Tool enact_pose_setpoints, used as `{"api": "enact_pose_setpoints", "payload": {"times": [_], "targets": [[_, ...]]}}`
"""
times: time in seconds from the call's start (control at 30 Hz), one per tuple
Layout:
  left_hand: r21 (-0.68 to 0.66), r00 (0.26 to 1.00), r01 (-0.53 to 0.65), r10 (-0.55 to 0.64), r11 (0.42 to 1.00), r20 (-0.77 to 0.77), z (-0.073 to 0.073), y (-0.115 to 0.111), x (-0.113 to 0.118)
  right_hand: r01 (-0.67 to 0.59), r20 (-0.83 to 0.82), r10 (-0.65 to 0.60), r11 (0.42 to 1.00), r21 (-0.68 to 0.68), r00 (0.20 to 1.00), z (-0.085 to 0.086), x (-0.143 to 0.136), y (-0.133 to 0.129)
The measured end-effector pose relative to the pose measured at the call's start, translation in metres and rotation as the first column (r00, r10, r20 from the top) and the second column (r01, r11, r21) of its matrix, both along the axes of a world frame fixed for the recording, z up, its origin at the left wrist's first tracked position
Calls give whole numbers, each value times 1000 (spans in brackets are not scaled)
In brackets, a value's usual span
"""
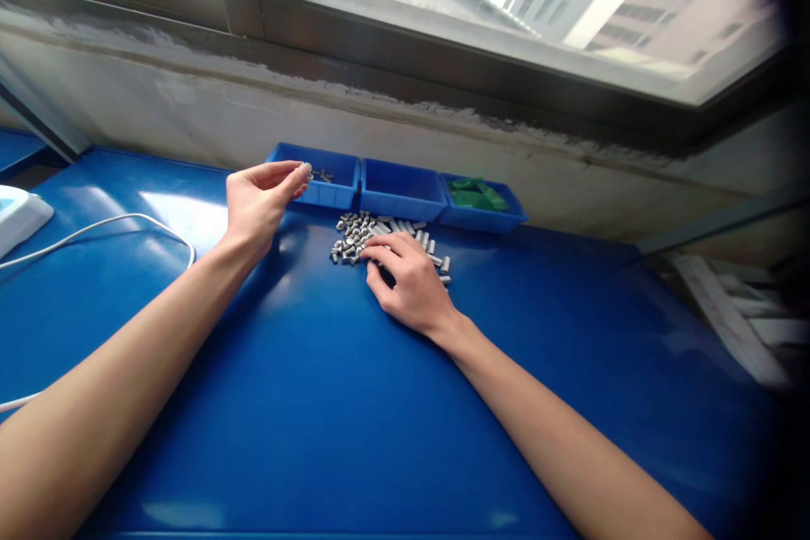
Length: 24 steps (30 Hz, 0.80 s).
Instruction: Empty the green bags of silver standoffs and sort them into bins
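My left hand (262,198) is raised at the front left of a blue bin (326,196), thumb and fingers pinched together. Whatever sits between those fingertips is too small to make out. Inside that bin lie several small metal screws (322,176). Over a heap of metal pieces rests my right hand (408,283), its fingers bent and slightly apart, fingertips at the short bolts (348,246). No piece is visible in its grasp. Longer metal cylinders (433,246) lie behind and to the right of this hand, which partly hides them.
A middle blue bin (403,204) shows no contents. The right bin (484,219) holds green packets (477,194). Behind them are a wall and a window frame (443,59). A white cable (145,216) and white device (22,215) lie left on the blue table (329,422).
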State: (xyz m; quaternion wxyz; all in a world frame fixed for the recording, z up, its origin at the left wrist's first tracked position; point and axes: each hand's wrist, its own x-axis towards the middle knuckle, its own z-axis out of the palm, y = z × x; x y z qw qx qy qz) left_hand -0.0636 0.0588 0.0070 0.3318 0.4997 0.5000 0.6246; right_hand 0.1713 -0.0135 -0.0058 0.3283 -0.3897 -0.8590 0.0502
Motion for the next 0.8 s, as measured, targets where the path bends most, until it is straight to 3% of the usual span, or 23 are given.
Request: {"api": "enact_pose_setpoints", "payload": {"times": [0.13,0.27,0.33,0.43,0.53,0.7,0.8], "targets": [[22,999,24,-25,999,36,-2,0,-1,1,8,-1,1000,-4,1000,0,-1,-1],[65,976,90,-75,994,-204,2,-11,2,3,11,-3,1000,-3,1000,1,-1,-1],[83,909,172,-125,982,-398,4,-16,2,1,12,-1,1000,-6,1000,1,-1,0],[90,719,372,-226,924,-657,3,-20,1,0,12,0,1000,-10,1000,1,-1,0],[65,563,493,-261,867,-784,-2,-17,-1,2,12,-2,1000,-8,1000,1,-1,0],[69,514,474,-213,878,-831,-7,-13,-4,5,18,-4,1000,-4,1000,1,-2,-1],[69,532,460,-212,885,-820,-7,-14,-4,6,19,-6,1000,0,1000,1,-2,-1]]}}
